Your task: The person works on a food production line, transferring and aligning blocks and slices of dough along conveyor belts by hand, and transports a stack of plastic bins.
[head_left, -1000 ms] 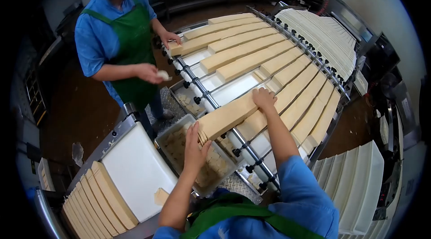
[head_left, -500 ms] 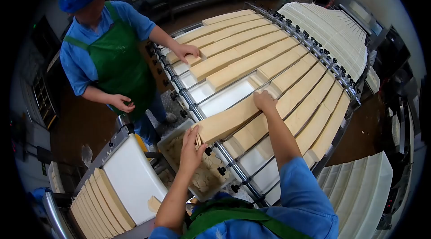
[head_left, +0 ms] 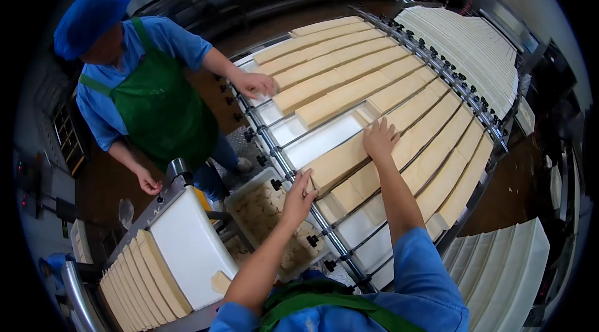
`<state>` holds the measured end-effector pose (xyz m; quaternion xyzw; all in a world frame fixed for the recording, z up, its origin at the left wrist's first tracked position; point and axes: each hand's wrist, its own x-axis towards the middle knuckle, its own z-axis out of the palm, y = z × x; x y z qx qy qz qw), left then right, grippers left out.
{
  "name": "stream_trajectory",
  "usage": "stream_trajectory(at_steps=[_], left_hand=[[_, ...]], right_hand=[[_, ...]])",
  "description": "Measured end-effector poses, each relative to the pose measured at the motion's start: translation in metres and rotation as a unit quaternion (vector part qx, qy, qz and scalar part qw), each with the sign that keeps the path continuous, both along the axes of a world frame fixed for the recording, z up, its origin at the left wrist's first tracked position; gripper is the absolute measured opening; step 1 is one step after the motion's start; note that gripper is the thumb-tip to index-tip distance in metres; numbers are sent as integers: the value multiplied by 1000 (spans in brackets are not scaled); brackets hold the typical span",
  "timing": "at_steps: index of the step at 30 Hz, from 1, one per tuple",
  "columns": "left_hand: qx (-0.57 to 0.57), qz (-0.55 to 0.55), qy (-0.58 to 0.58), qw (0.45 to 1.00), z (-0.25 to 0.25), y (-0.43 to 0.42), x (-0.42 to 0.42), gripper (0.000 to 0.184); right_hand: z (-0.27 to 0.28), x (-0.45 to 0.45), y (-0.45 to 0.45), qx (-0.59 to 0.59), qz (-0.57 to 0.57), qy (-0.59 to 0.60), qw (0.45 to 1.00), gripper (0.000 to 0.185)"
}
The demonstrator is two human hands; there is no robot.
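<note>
Long pale blocks made of stacked sheets lie in rows between thin rods on the white conveyor. One such block is between my hands, its near end close to the conveyor's front rail. Against that near end rests my left hand, with the fingers bent around the end. My right hand lies on the far end of the same block, fingers spread on top. Whether thin pieces are under my left fingers is hidden.
A co-worker in a green apron stands at the left, one hand on the conveyor. A bin of scraps sits below the rail. Another white belt holds upright slices; stacked white trays stand right.
The block between my hands has moved up and right, further onto the conveyor, and both hands with it. The co-worker's near hand has dropped toward the other belt. The view has shifted.
</note>
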<state>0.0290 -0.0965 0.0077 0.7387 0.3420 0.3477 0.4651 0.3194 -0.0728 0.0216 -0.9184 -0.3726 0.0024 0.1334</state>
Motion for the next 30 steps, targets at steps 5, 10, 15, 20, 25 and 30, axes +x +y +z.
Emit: stream_trajectory(at_steps=[5, 10, 15, 20, 25, 30], left_hand=[[2, 88, 65, 994, 12, -18, -16, 52], [-4, 175, 8, 985, 24, -49, -81, 48], [39, 303, 19, 952, 17, -91, -180, 41], [84, 500, 19, 862, -1, -139, -289, 33], [63, 720, 80, 686, -26, -186, -403, 36], [-1, 785, 221, 579, -76, -226, -501, 42]], right_hand=[[-5, -5, 4, -37, -4, 2, 999, 71], [-47, 27, 16, -28, 9, -73, 997, 72], [-15, -47, 0, 78, 95, -108, 986, 55], [-5, -172, -38, 249, 370, -14, 895, 43], [23, -322, -82, 200, 531, 172, 805, 35], [56, -453, -111, 112, 688, 233, 678, 32]])
